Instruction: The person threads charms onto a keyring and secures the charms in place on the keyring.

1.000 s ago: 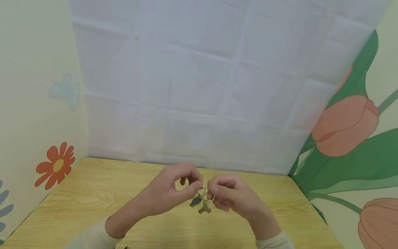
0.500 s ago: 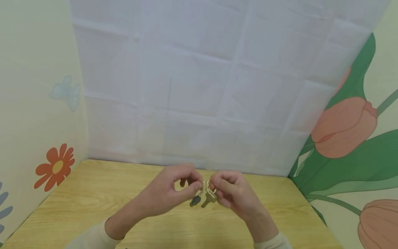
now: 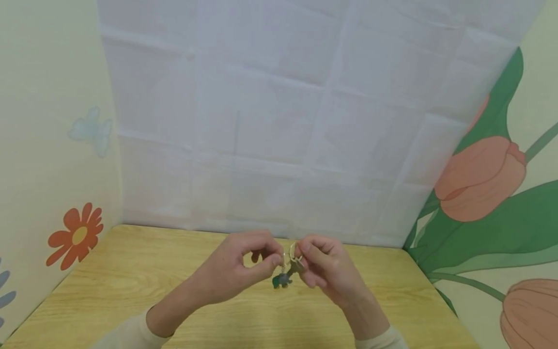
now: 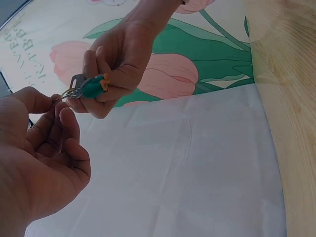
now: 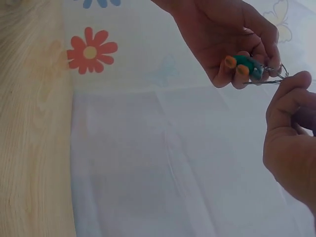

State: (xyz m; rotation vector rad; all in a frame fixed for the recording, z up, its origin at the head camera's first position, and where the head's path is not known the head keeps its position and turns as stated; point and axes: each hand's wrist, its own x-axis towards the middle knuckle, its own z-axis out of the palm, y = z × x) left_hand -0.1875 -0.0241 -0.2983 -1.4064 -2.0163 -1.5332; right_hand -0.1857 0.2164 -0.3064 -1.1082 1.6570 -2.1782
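Note:
In the head view my left hand [image 3: 244, 265] pinches fine metal hardware between thumb and index finger. From it hangs a small green and grey charm [image 3: 281, 280], with orange ends that show in the right wrist view. Opposite, my right hand [image 3: 328, 266] pinches a metal key ring [image 3: 292, 250]. A key [image 3: 297, 265] hangs from that ring, close to the right fingers. In the left wrist view the charm [image 4: 94, 87] and the key's head [image 4: 76, 80] lie between both hands. Fingertips hide where the metal parts join.
Below the hands is a wood-grain table [image 3: 152, 271]. A creased white sheet [image 3: 261, 121] rises behind it. Side panels bear a printed red flower [image 3: 78, 236] on the left and pink tulips [image 3: 481, 179] on the right.
My right hand has shifted slightly right and tilted, drawing the ring and key up toward its fingers. The charm has turned, showing its green side. The left hand has hardly moved.

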